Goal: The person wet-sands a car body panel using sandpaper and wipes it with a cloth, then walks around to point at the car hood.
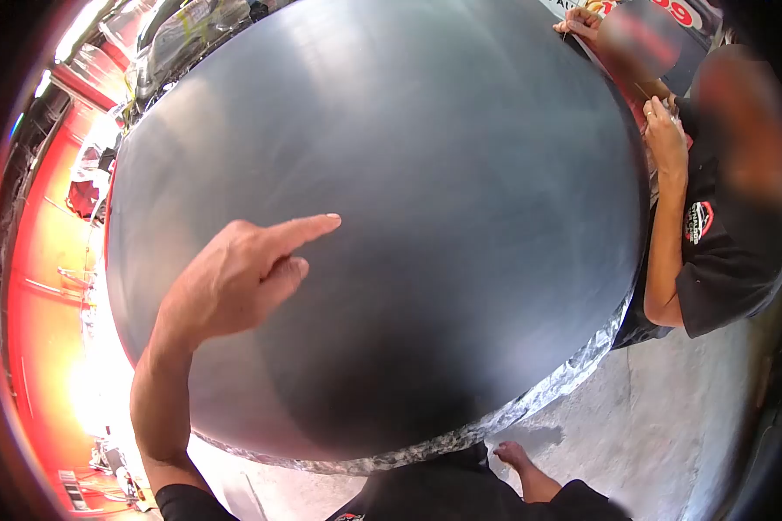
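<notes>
A large, smooth, dark grey panel [443, 200], shaped like a car hood, fills the middle of the view. Over its left half is my left hand [235, 278], with the index finger stretched out to the right and the other fingers bent. It holds nothing; whether the fingertip touches the surface I cannot tell. My right hand [514, 456] hangs low at the bottom, beyond the panel's near edge, small in view and its fingers mostly hidden. Crinkled silvery film [547, 395] runs along the panel's near and lower right edge.
A co-worker in a black shirt [738, 269] leans in at the right, one hand [666, 139] at the panel's edge. Another hand [579, 23] is at the upper right edge. A red wall [39, 313] stands left; concrete floor [669, 408] shows lower right.
</notes>
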`<state>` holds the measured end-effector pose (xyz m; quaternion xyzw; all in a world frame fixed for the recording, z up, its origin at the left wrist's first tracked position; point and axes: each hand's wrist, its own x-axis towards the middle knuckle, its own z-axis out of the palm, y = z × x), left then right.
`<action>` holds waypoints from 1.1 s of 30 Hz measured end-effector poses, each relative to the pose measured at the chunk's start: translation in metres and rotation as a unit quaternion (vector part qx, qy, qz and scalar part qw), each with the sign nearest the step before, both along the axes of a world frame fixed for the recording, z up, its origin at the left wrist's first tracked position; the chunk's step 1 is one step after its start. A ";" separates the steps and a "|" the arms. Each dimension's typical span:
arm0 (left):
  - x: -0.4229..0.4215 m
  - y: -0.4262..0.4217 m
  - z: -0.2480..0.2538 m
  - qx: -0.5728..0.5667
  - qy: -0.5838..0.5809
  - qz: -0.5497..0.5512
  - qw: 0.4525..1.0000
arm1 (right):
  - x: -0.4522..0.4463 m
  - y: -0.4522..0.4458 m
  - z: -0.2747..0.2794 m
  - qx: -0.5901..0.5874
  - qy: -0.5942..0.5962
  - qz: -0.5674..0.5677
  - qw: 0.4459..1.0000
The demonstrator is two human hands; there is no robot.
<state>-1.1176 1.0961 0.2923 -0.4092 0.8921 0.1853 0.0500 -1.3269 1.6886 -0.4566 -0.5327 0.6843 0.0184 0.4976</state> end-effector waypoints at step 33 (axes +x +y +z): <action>0.181 0.232 -0.048 0.348 0.276 -0.191 0.875 | 0.036 -0.044 0.116 0.005 0.030 -0.171 0.985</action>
